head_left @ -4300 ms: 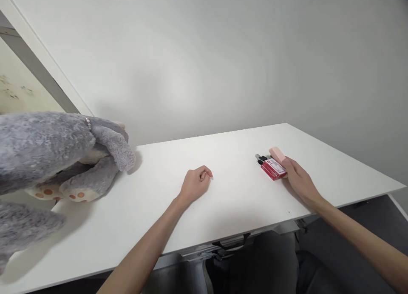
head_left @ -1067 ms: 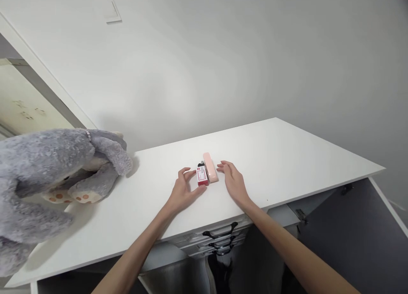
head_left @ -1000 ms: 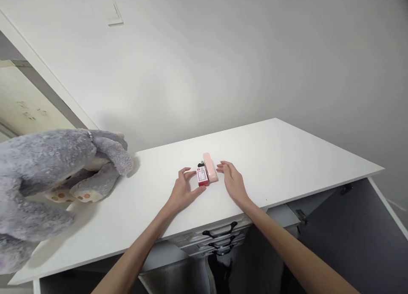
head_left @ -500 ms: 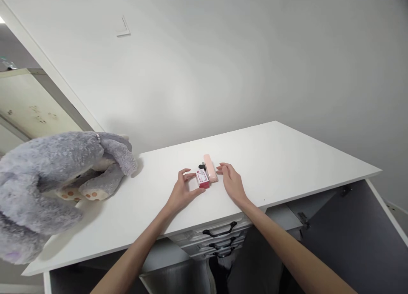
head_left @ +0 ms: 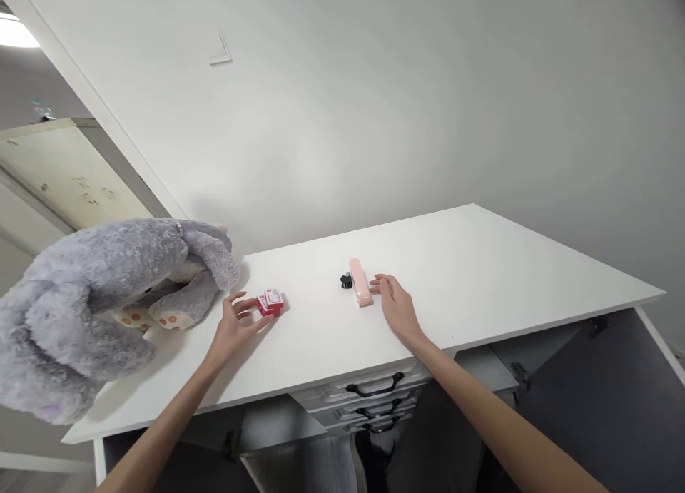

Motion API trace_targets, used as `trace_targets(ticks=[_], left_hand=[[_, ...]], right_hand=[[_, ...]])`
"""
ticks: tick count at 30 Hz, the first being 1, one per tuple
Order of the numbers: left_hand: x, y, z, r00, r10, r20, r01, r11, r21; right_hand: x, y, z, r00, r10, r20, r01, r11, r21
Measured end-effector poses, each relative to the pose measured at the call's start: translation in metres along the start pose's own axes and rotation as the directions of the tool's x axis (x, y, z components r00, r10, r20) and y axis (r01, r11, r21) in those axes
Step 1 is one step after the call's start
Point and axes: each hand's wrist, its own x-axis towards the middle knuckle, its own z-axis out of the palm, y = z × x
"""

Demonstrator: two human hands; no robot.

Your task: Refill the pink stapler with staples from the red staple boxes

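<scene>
My left hand is closed around two small red-and-white boxes on the left part of the white tabletop. Its thumb lies along their near side and its fingers along the left; one box sits askew against the other. A pink stapler lies near the middle, with a black binder clip just to its left. My right hand rests beside the stapler's right side, fingers loosely bent and holding nothing. Whether its fingertips touch the stapler I cannot tell.
A large grey plush toy slumps over the left end of the tabletop. Below the front edge are drawers with black handles and an open cabinet door at the right. A pale wall rises behind.
My left hand has moved left with the red-and-white boxes, away from the stapler and binder clip. My right hand stays beside the stapler. The view has shifted slightly.
</scene>
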Motion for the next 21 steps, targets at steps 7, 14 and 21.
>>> trace_targets(ticks=[7,14,21], left_hand=[[-0.006,-0.016,-0.028,0.995,-0.061,-0.075,0.066,0.995,0.070],[-0.017,-0.017,-0.036,0.995,-0.002,-0.100,0.029,0.961,0.276],[-0.025,-0.024,-0.048,0.997,0.069,-0.020,-0.052,0.892,0.449]], right_hand=[[-0.001,-0.002,-0.001,1.000,0.002,0.000,-0.002,1.000,-0.015],[-0.001,-0.003,-0.002,1.000,0.008,0.001,-0.008,1.000,-0.030],[0.000,-0.001,-0.001,1.000,0.001,-0.003,-0.001,0.999,-0.037]])
